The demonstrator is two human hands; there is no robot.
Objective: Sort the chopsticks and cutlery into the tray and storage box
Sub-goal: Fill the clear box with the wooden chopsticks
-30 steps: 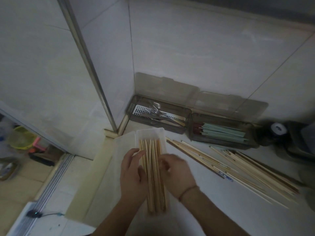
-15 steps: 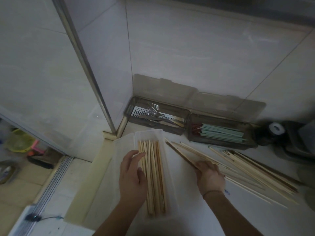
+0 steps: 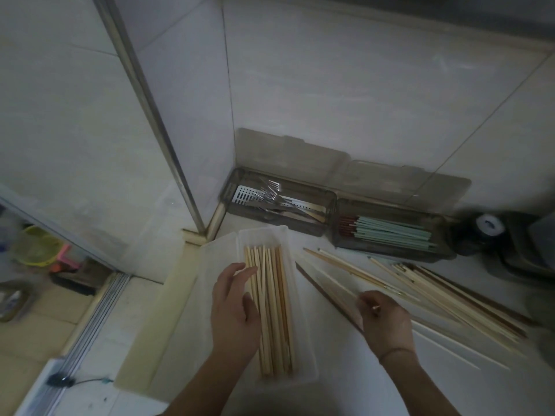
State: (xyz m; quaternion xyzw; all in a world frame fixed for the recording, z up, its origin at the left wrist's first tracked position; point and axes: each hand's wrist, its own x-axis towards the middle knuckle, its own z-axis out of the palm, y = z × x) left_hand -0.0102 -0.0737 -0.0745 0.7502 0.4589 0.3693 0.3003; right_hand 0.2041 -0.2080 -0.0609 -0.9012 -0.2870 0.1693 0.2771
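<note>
Pale stone-like countertop (image 3: 345, 382) carries everything, running back to a tiled corner. Largest on it is the loose spread of long bamboo and dark wooden chopsticks (image 3: 444, 298), fanned on the right with their long axes slanting from upper left to lower right. Behind them, against the wall, stand two smoky translucent storage boxes with lids tipped back: one (image 3: 279, 202) holds metal forks and other cutlery, the other (image 3: 390, 232) holds pale green chopsticks lying sideways. Nearer, the clear plastic tray (image 3: 303, 325) sits lengthwise toward the person, with a neat row of light bamboo chopsticks (image 3: 273, 310) lying along its long axis.

Left hand (image 3: 234, 310) rests on the tray's left part, fingers fairly straight and laid against the bundle, steadying it. Right hand (image 3: 384, 316) is at the near end of the loose spread, fingers curled and pinching what looks like a few sticks; how many I cannot tell.

Tray lies just left of the right hand, so the carry is short, but the pinched sticks point diagonally and would likely need turning to match the tray's axis.
</note>
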